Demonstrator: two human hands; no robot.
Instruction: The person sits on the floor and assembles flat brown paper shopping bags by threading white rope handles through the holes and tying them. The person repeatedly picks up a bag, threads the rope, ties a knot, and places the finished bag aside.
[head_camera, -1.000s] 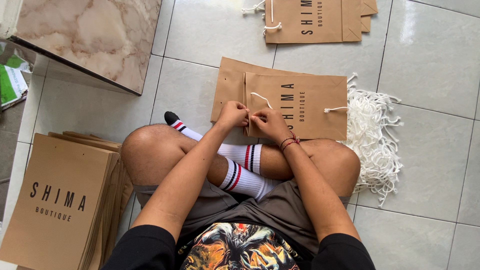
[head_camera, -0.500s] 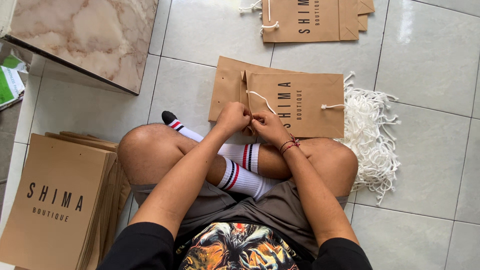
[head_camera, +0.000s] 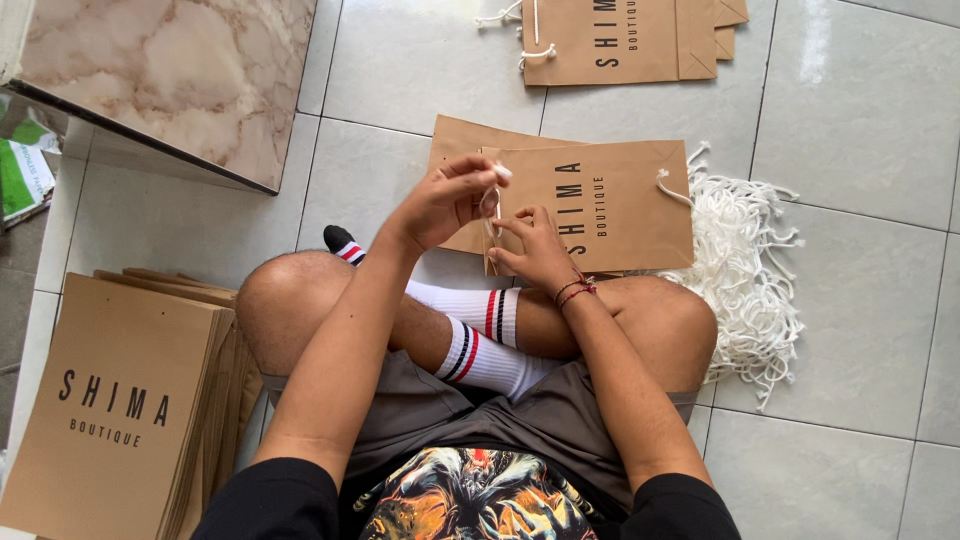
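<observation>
Several flat brown paper bags (head_camera: 120, 400) are stacked at the far left on the tiled floor (head_camera: 860, 90), within easy reach of the seated person, beside a marble-patterned slab (head_camera: 170, 75) that is seen above them. Toward the middle, the left hand (head_camera: 440, 205) is raised over a brown bag (head_camera: 610, 205) laid flat in front of the crossed legs; its fingers are pinched around the end of a white cord (head_camera: 493, 205), apparently held taut so that it can be worked at the bag's edge. Just to its right, the right hand (head_camera: 535, 250) is closed on the lower part of the same cord, fingertips touching the bag's near edge — the two hands are kept close together, probably for fine control. A second cord handle (head_camera: 672, 188) is already seen fixed at the bag's far edge. Further right, a loose heap of white cords (head_camera: 745, 270) is spread on the floor, just beside the bag and the right knee — placed, it may be judged, for quick picking. More bags with handles (head_camera: 620, 40) are laid at the top.
</observation>
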